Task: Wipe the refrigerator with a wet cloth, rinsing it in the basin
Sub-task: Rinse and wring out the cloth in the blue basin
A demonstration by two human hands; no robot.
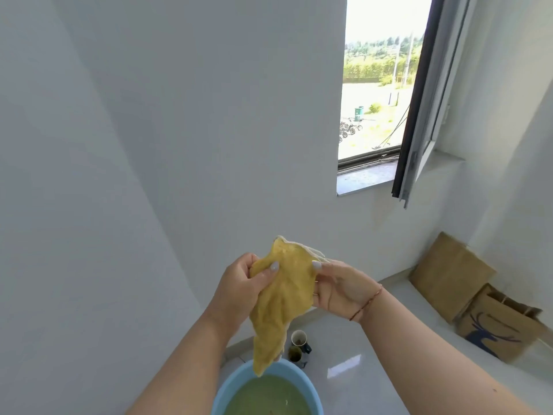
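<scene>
Both hands hold up a wet yellow cloth (pixel 282 301) in front of me. My left hand (pixel 239 290) pinches its left upper edge and my right hand (pixel 339 287) grips its right upper edge. The cloth hangs down in a point, its tip just above a light blue basin (pixel 223 390) on the floor. The basin holds murky greenish water. A large pale grey-white surface (pixel 74 205) fills the left of the view; whether it is the refrigerator or a wall I cannot tell.
A small cup (pixel 298 338) and a dark jar (pixel 294 353) stand on the glossy white floor just beyond the basin. Two brown paper bags (pixel 478 298) lean against the right wall. An open window (pixel 377 85) with a swung-in sash is at the upper right.
</scene>
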